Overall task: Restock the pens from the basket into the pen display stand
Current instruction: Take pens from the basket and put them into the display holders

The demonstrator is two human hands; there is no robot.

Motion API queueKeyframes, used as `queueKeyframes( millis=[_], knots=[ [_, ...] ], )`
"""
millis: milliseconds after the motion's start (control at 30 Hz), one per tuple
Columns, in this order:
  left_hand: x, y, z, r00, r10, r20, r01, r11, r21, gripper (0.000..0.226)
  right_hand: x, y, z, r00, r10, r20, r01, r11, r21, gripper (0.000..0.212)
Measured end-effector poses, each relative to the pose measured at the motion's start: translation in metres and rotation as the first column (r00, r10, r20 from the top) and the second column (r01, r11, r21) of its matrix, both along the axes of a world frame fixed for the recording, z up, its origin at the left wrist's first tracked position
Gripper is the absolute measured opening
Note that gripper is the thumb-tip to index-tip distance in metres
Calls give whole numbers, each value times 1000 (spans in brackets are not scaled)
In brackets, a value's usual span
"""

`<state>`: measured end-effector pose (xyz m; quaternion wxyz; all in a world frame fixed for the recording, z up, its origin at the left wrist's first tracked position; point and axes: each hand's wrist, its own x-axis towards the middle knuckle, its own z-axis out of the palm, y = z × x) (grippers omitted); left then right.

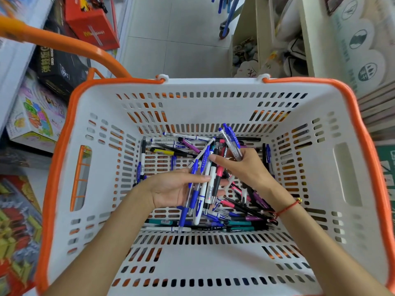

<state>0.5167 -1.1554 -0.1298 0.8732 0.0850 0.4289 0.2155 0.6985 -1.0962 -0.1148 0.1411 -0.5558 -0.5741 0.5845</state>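
Inside basket (213, 259): left hand (171, 189) clasps gathered pens (203, 182) as bundle; right hand (241, 165) pinches blue pen (232, 144), adding it.

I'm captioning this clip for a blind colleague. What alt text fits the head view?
Both hands reach into a white, orange-rimmed basket of loose pens: the left hand holds a bundle of pens, the right hand grips a blue pen. Boxed goods and shelves flank the tiled floor.

Beyond my hands lies pale tiled floor (177, 37); boxed games (36, 116) stack to my left, cream shelves (307, 39) to my right.
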Motion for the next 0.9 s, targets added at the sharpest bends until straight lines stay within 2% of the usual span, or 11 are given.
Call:
queueKeyframes(
  millis=[67,167,233,367,500,567,633,667,733,833,900],
  knots=[
    [-2,0,0,1000,24,-8,-24,1000,-1,21,0,2,1,1000,-18,-11,18,997,-72,47],
    [-9,2,-3,996,71,-51,-71,997,5,64,-1,3,5,998,-39,-39,32,984,-176,37],
    [-11,2,-2,993,102,-51,-102,995,20,63,-2,3,6,994,-84,-76,68,978,-199,34],
    [-13,0,0,997,49,-56,-44,995,84,77,1,6,7,989,-141,-35,131,971,-199,56],
    [-14,0,3,994,-37,-101,48,993,104,86,3,6,9,1000,-12,-27,7,982,-190,40],
    [-15,0,2,992,-57,-116,69,992,103,81,4,8,9,999,29,17,-25,984,-176,35],
    [-16,2,2,989,-61,-131,73,993,88,56,6,9,9,999,20,45,-12,984,-175,37],
    [-16,3,2,990,-25,-135,36,996,79,41,6,10,10,998,-21,59,31,984,-177,39],
    [-15,5,0,983,117,-140,-111,993,52,28,6,10,11,985,-158,67,166,976,-144,39],
    [-16,6,-7,908,382,-170,-392,919,-30,22,1,6,16,946,-322,-23,323,943,77,43],
    [-16,5,-10,876,430,-216,-452,890,-60,20,-4,-1,21,941,-304,-152,333,911,244,46]
  ],
)
